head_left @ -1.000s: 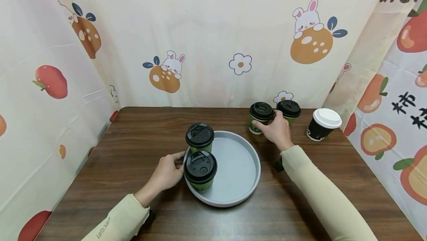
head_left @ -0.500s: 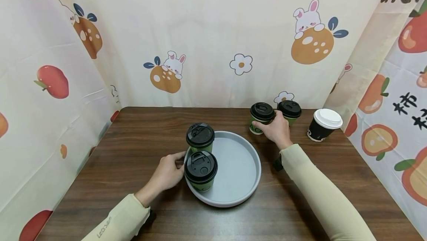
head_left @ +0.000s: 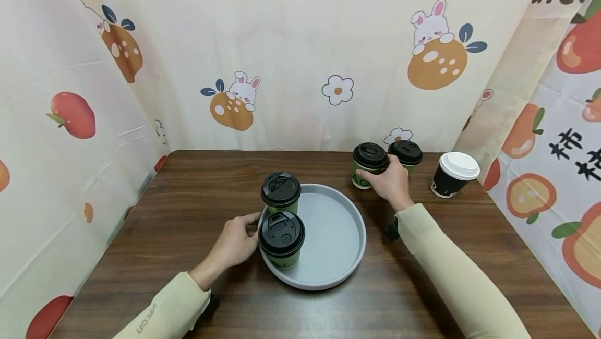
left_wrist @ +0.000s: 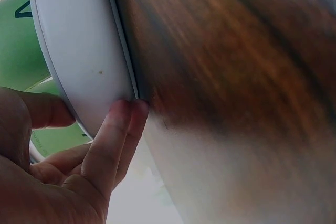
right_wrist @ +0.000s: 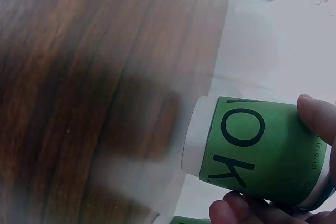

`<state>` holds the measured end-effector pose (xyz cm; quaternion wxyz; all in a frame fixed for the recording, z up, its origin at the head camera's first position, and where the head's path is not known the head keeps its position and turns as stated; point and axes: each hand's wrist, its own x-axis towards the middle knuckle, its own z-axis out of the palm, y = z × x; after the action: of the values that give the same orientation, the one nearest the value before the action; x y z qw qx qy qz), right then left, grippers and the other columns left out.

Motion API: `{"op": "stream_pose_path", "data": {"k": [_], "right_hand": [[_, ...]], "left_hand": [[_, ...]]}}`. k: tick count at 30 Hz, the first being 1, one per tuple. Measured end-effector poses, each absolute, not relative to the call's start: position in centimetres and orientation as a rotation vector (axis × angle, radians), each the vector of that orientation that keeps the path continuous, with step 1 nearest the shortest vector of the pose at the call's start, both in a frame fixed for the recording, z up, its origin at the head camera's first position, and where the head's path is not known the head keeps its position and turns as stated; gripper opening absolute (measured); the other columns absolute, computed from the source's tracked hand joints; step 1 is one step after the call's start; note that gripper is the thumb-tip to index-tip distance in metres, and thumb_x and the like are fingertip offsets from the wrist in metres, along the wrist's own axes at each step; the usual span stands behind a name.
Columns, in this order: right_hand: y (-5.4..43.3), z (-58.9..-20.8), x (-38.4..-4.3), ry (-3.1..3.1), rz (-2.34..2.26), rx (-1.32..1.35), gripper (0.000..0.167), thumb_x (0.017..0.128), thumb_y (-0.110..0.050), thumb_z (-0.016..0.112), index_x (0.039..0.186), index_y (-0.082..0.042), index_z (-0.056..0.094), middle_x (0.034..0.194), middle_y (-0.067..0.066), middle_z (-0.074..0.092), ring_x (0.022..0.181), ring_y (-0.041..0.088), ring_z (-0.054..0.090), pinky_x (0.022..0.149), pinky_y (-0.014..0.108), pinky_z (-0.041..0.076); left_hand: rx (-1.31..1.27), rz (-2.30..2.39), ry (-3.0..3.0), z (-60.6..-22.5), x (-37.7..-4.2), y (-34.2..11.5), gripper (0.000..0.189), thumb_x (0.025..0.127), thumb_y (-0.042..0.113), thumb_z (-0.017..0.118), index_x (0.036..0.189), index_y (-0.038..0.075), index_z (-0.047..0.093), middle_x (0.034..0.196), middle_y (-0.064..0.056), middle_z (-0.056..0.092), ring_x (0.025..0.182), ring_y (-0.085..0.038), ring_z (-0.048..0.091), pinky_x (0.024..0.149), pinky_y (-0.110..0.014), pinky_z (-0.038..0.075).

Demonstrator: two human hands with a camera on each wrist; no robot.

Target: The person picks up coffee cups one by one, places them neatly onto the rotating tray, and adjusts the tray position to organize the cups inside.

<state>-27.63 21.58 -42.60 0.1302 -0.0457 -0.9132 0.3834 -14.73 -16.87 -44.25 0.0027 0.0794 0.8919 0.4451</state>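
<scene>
brown wood-grain table (head_left: pixel 211 182), pale cloth (head_left: pixel 291 41) behind it, printed bunny (head_left: pixel 432 31), printed white flower (head_left: pixel 338 90)

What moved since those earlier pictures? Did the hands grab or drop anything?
Just a tiny bit: the held cup seems to have shifted slightly right, toward the next green cup. Nothing was newly grabbed or let go. The right hand still grips its cup, the left hand still holds the tray, and the tray's two cups and the white-lidded cup stayed put.

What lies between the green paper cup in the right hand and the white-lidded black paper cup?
In the head view, the right hand itself and another black-lidded green paper cup, then bare brown wood-grain tabletop.
</scene>
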Motion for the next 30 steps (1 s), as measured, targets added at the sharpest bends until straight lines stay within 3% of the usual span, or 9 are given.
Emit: {"op": "stream_pose_path", "data": {"k": [11,23,30], "right_hand": [[21.6,-41.2,-26.2,-2.602,1.138,-0.07,0.092,0.079,-0.045,0.088,0.144,0.005,0.045,0.131,0.025,0.061,0.119,0.043,0.059,0.098,0.057,0.051],[21.4,-39.9,-24.5,-2.599,1.132,-0.047,0.086,0.078,-0.052,0.087,0.138,-0.001,0.052,0.117,0.016,0.065,0.102,0.032,0.062,0.085,0.045,0.051],[21.2,-39.3,-23.4,-2.607,1.154,-0.015,0.086,0.077,-0.053,0.087,0.138,-0.003,0.053,0.116,0.014,0.067,0.101,0.03,0.064,0.086,0.043,0.052]], "left_hand": [[0.251,1.402,2.79,-44.4,-14.8,-17.0,0.042,0.098,0.006,0.067,0.137,-0.006,0.061,0.125,-0.021,0.069,0.093,-0.02,0.074,0.075,-0.031,0.062],[0.246,1.396,2.793,-44.2,-14.8,-16.9,0.041,0.097,0.005,0.066,0.137,-0.004,0.062,0.122,-0.02,0.07,0.092,-0.02,0.074,0.075,-0.031,0.062],[0.251,1.398,2.785,-44.2,-14.9,-16.9,0.041,0.098,0.006,0.066,0.137,-0.004,0.062,0.123,-0.02,0.07,0.093,-0.02,0.074,0.076,-0.032,0.062]]}}
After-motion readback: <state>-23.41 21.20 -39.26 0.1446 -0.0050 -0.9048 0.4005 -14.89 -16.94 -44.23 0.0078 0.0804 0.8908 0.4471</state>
